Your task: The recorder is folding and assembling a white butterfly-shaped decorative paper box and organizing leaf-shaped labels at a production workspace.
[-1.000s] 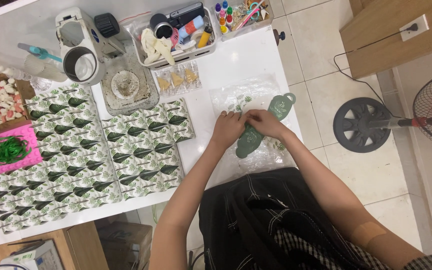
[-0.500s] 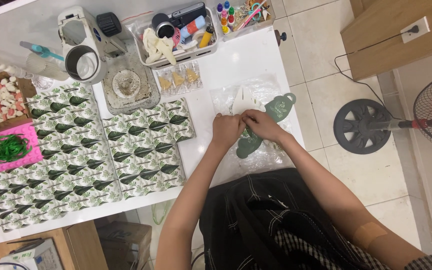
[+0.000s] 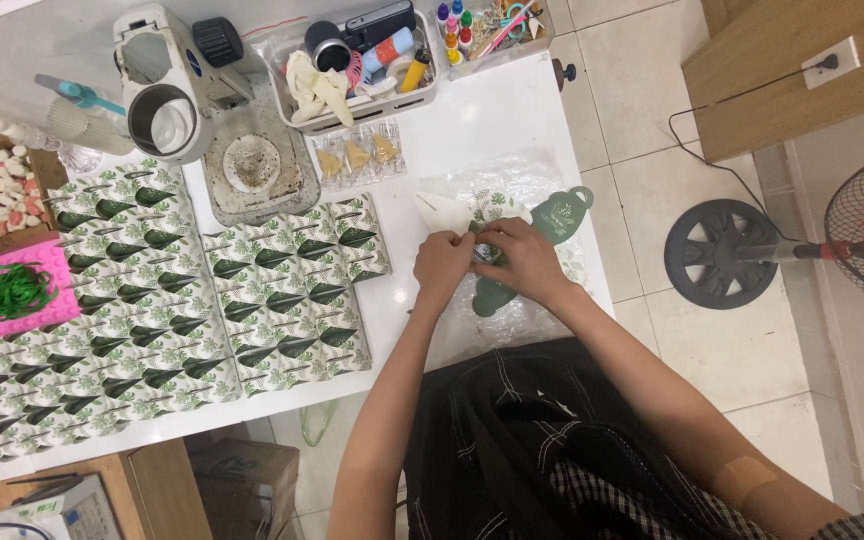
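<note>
Green-leaf paper packet [image 3: 482, 225] pinched btwn left hand [image 3: 442, 266] & right hand [image 3: 522, 262].

The scene is viewed from a single head-worn camera, pointed steeply down at the white worktop [image 3: 472, 130] from close above.

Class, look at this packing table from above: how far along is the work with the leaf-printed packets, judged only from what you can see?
Done: many leaf-printed packets lie in neat overlapping rows across the white table. In hand: the left hand and right hand meet over one small printed piece, above clear plastic bags and green tags. Left: a white cone beside the hands looks unfinished; how many more remain cannot be told.
</note>
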